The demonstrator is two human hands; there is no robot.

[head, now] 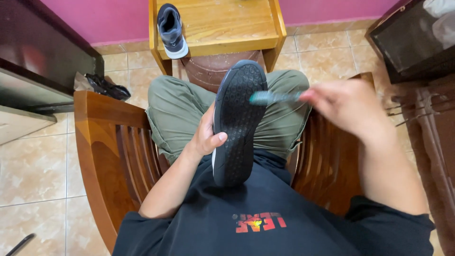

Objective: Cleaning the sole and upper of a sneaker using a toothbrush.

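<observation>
**Shoe sole being held and brushed over the lap**

The left hand [204,135] is being kept clenched on a dark shoe [237,118], with the thumb pressed on the sole and the remaining fingers wrapped behind it out of sight. The shoe is being held sole-up and lengthwise over the lap, its toe pointing away from the body and its heel lying close to the black shirt [265,218]. A white edge is being shown along the shoe's left side.

The right hand [348,106] is being kept closed around the handle of a teal brush [275,97]; the hand and brush are blurred. The brush head is being held against the right edge of the sole, near the toe.

Olive-green trousers [182,111] are being worn, and a wooden chair [111,147] with slatted sides is being occupied. A second shoe [170,29], grey and white, is being kept on a small wooden table [227,23] ahead of the knees, well apart from both hands. A crumpled dark item [106,86] is lying on the tiled floor [33,166], beside the chair's left arm. A dark cabinet [407,42] is standing to the right.
</observation>
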